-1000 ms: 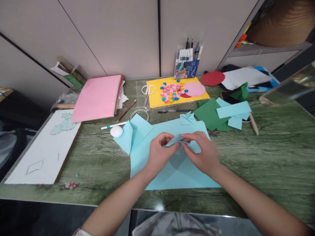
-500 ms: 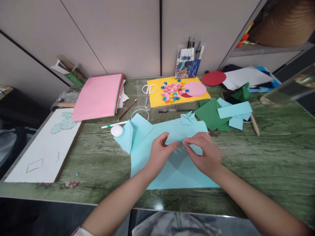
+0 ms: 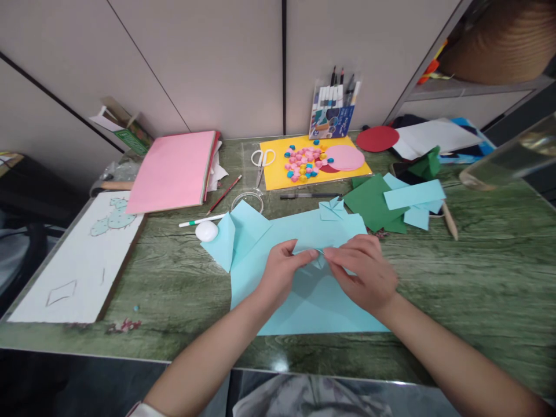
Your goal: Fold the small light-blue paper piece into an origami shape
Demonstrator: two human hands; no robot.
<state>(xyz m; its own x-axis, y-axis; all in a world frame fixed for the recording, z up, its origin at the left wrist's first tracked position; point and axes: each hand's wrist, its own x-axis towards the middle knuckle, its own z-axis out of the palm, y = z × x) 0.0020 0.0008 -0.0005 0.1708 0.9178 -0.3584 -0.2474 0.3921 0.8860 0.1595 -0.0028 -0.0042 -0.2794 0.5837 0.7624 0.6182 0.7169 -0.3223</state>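
Between my two hands is a small folded piece of light blue paper [image 3: 318, 262], pinched at its edges. My left hand [image 3: 282, 267] grips it with thumb and fingers from the left. From the right, my right hand [image 3: 364, 271] pinches it between thumb and forefinger. Both hands are over a large light blue sheet [image 3: 304, 313] lying on the table. Another small folded blue paper piece [image 3: 332, 209] rests on the sheet's far edge. A folded blue paper [image 3: 247, 229] lies at its left, with a white egg-shaped object [image 3: 206, 231] on it.
Scissors [image 3: 260, 165] and a yellow sheet [image 3: 273, 174] bearing colored pellets lie behind. Green paper [image 3: 371, 202] and blue strips [image 3: 414, 194] lie at right. Pink paper [image 3: 174, 171] and a cactus drawing [image 3: 82, 260] are at left. A marker pack [image 3: 333, 110] leans on the wall.
My right hand has shifted slightly right and its fingers have curled in more. The small folded paper has tilted, so more of its folded face shows between my hands.
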